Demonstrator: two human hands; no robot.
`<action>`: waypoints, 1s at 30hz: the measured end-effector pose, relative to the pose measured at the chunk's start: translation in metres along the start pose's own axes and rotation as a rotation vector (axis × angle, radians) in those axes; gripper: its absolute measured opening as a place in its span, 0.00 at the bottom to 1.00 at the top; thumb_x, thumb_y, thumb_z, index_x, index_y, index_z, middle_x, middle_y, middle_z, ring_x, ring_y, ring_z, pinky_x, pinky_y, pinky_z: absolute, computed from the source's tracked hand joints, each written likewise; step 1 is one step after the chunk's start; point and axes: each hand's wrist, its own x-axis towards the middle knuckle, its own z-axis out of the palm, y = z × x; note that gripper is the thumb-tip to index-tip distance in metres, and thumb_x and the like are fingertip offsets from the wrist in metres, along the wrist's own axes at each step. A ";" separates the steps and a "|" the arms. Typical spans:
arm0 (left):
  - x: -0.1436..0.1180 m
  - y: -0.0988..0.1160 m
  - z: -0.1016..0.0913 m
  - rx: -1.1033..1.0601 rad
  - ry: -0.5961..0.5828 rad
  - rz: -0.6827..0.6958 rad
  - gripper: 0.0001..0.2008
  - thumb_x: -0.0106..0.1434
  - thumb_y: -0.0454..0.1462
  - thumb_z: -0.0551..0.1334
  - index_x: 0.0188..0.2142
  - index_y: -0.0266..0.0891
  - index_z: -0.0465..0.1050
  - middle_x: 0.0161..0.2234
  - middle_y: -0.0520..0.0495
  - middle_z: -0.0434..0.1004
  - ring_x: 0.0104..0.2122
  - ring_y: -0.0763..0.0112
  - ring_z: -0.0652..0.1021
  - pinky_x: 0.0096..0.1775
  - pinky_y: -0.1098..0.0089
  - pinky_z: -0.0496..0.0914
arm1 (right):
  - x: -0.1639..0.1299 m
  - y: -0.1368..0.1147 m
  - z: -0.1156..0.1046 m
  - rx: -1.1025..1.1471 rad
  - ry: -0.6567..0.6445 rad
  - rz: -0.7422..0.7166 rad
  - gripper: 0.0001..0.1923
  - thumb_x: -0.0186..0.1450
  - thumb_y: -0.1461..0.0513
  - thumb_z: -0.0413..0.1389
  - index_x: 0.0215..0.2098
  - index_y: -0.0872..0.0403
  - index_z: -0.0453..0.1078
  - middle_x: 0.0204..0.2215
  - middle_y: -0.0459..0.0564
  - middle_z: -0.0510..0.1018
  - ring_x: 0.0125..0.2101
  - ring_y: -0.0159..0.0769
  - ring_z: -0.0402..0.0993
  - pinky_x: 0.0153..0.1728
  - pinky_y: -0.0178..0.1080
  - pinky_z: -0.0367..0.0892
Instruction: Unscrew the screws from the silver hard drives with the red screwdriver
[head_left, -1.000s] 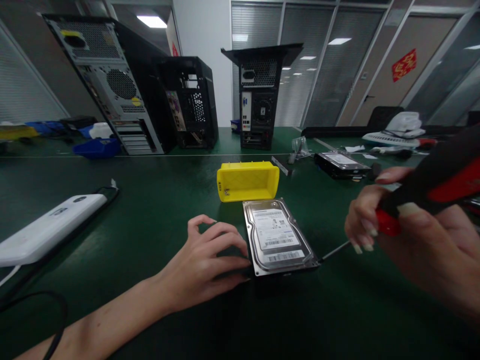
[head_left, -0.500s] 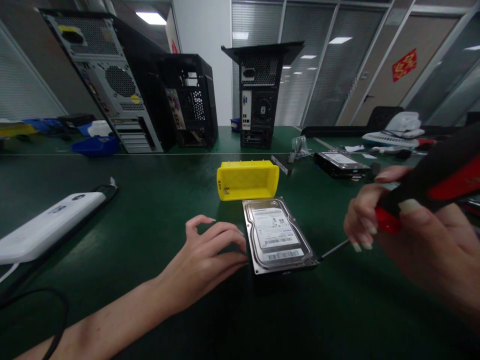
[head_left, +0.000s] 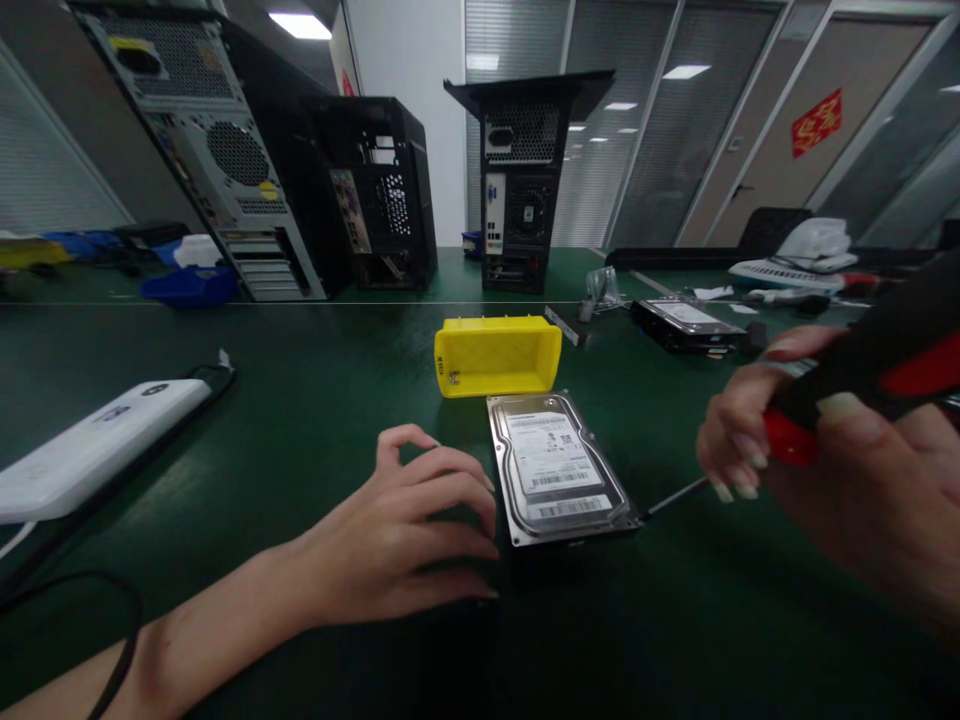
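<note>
A silver hard drive [head_left: 556,468] with a white label lies flat on the green table [head_left: 300,420] in front of me. My left hand [head_left: 405,530] rests on the table with its fingertips against the drive's left edge. My right hand [head_left: 832,470] grips a red and black screwdriver [head_left: 862,380]. The thin metal shaft [head_left: 675,497] of the tool slants down and its tip touches the drive's near right corner.
A yellow plastic bin [head_left: 496,355] lies just behind the drive. Three computer cases [head_left: 517,180] stand at the back. A second hard drive [head_left: 686,325] sits at the right rear. A white device [head_left: 90,450] with a black cable lies at the left. Blue bins [head_left: 187,285] are far left.
My left hand has slid a little closer to me along the drive's left edge. The screwdriver tip stays at the same corner. The view has tilted slightly.
</note>
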 end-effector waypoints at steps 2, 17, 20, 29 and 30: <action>0.003 0.001 -0.007 -0.091 -0.129 0.025 0.07 0.59 0.44 0.62 0.35 0.46 0.75 0.39 0.53 0.77 0.46 0.67 0.70 0.47 0.63 0.49 | 0.000 0.000 0.000 0.001 0.003 0.005 0.12 0.65 0.61 0.47 0.47 0.46 0.63 0.24 0.47 0.66 0.23 0.33 0.63 0.17 0.39 0.66; 0.005 -0.003 -0.010 -0.241 -0.305 -0.037 0.07 0.60 0.39 0.62 0.38 0.53 0.76 0.42 0.53 0.74 0.50 0.66 0.67 0.52 0.62 0.53 | -0.001 -0.002 -0.001 0.021 -0.026 0.008 0.13 0.66 0.61 0.46 0.48 0.46 0.62 0.24 0.47 0.66 0.23 0.33 0.63 0.18 0.38 0.66; 0.003 -0.006 -0.012 -0.211 -0.298 -0.037 0.09 0.61 0.39 0.61 0.41 0.53 0.75 0.43 0.52 0.74 0.50 0.66 0.67 0.52 0.62 0.52 | -0.001 -0.002 0.000 0.016 -0.040 0.008 0.13 0.66 0.61 0.46 0.48 0.46 0.62 0.24 0.47 0.66 0.23 0.33 0.63 0.19 0.38 0.66; 0.002 -0.006 -0.008 -0.161 -0.222 -0.028 0.08 0.60 0.36 0.62 0.39 0.52 0.75 0.40 0.54 0.75 0.49 0.68 0.69 0.51 0.63 0.52 | 0.000 -0.002 -0.002 0.005 -0.056 -0.017 0.13 0.66 0.62 0.46 0.49 0.46 0.61 0.25 0.46 0.67 0.23 0.33 0.65 0.18 0.39 0.66; 0.002 -0.005 -0.006 -0.163 -0.229 -0.028 0.08 0.60 0.36 0.62 0.38 0.51 0.75 0.41 0.54 0.75 0.49 0.68 0.69 0.52 0.62 0.51 | 0.000 -0.002 -0.001 -0.001 -0.055 -0.015 0.13 0.66 0.61 0.46 0.49 0.47 0.61 0.25 0.46 0.66 0.22 0.33 0.65 0.18 0.40 0.66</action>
